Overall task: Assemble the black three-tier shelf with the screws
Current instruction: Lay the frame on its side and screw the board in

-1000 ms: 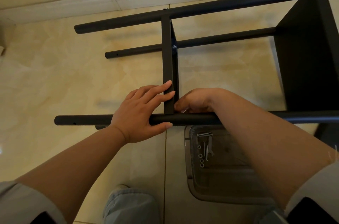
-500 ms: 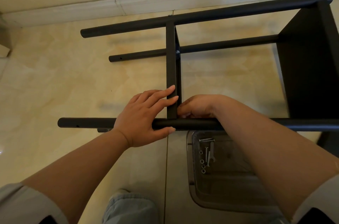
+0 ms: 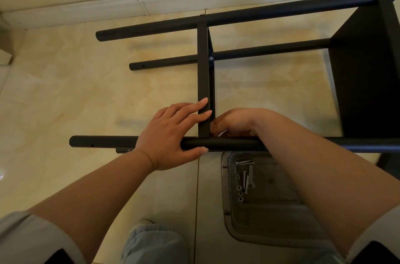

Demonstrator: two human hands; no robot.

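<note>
Two hands at the shelf's [image 3: 203, 82] near pole [image 3: 227, 144].
Left hand [image 3: 171, 134] spread flat; right hand's [image 3: 236, 123] grip unclear. At five o'clock, clear tray [image 3: 225, 198] holds screws [image 3: 245, 181] and nuts.

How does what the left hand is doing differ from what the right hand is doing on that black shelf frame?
The left hand lies in full view, fingers straight against the thin black shelf board and thumb under the near black round pole. The right hand is curled and reaches behind that pole at the joint; what it holds is hidden. Both work at the same corner, above the clear plastic tray of silver screws.
</note>
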